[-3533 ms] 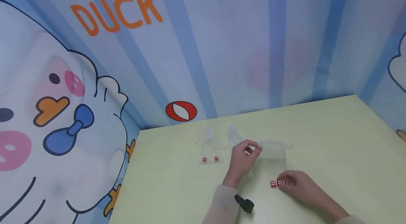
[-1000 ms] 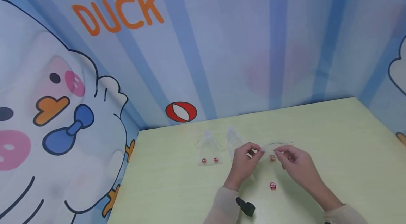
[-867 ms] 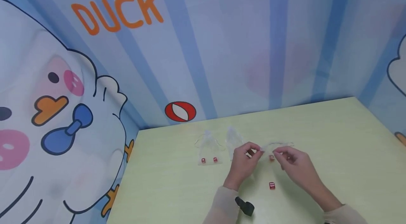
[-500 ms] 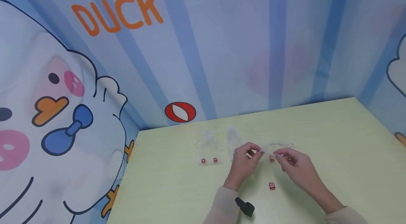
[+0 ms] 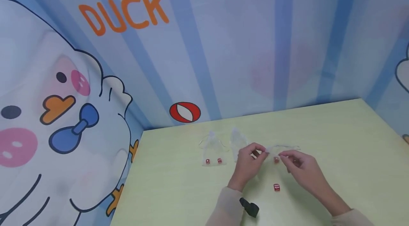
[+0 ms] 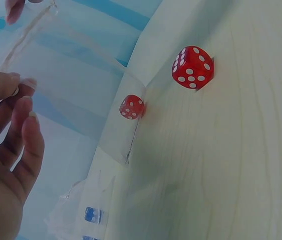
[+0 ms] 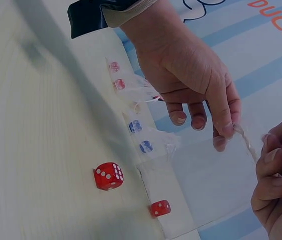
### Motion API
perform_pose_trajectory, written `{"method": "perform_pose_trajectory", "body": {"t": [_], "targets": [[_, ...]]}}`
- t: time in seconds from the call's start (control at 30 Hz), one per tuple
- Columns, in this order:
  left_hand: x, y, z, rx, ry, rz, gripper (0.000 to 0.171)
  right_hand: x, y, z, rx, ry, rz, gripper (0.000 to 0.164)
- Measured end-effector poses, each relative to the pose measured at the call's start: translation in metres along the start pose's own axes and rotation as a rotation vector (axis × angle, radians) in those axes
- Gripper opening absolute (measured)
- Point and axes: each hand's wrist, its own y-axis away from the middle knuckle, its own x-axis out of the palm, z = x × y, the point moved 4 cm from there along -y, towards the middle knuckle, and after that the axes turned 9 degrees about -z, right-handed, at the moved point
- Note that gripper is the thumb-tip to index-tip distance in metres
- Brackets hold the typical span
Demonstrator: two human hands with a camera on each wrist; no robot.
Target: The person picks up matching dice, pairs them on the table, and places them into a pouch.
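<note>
A sheer drawstring bag point(image 7: 208, 167) is held up by its mouth between both hands. My left hand point(image 5: 248, 163) pinches one side of the rim with thumb and index finger. My right hand point(image 5: 305, 172) pinches the rim farther right, its other fingers curled. Low inside the bag sits one red die point(image 6: 132, 107) with white pips, at table level. A second red die point(image 5: 277, 187) lies on the table in front of the bag, between the forearms.
Left of the hands lies a sheer bag point(image 5: 212, 148) with two red dice. Beside it, partly behind my left hand, another bag point(image 5: 237, 140) holds blue dice, visible in the wrist views. A printed fabric wall point(image 5: 236, 59) rises behind the pale table point(image 5: 166, 183).
Around 3.5 seconds ago my right hand was at two dice on the table; one die is now in the bag, and that hand pinches the rim. Over the last second the hands barely moved.
</note>
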Motion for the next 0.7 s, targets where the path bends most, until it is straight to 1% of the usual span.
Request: {"method": "perform_pose_trajectory", "body": {"t": [0.13, 0.17, 0.3, 0.37, 0.47, 0.6, 0.7], "targets": [[0.0027, 0.0, 0.0008, 0.004, -0.005, 0.018, 0.007, -0.0025, 0.0013, -0.003, 0.019, 0.008, -0.005, 0.017], [0.0029, 0.0002, 0.0009, 0.002, -0.009, 0.018, 0.005, -0.0029, 0.0017, -0.0034, 0.025, 0.008, -0.005, 0.017], [0.002, 0.0011, 0.0011, -0.019, -0.005, 0.009, 0.002, -0.002, 0.002, -0.0039, 0.033, 0.007, 0.003, 0.019], [0.0011, 0.0018, 0.0007, -0.03, -0.003, 0.007, 0.004, -0.0012, 0.0019, -0.0037, 0.037, 0.01, 0.012, 0.02], [0.0, 0.0017, -0.0004, -0.034, -0.001, 0.003, 0.004, -0.0004, 0.0011, -0.0033, 0.033, 0.008, 0.024, 0.02], [-0.0004, -0.0003, -0.0023, -0.015, 0.003, 0.0, 0.001, -0.0003, -0.0008, -0.0029, 0.003, 0.014, 0.017, 0.017], [-0.0011, 0.0001, -0.002, -0.022, 0.004, 0.002, 0.004, 0.0007, -0.0008, -0.0033, 0.011, 0.011, 0.021, 0.018]]}}
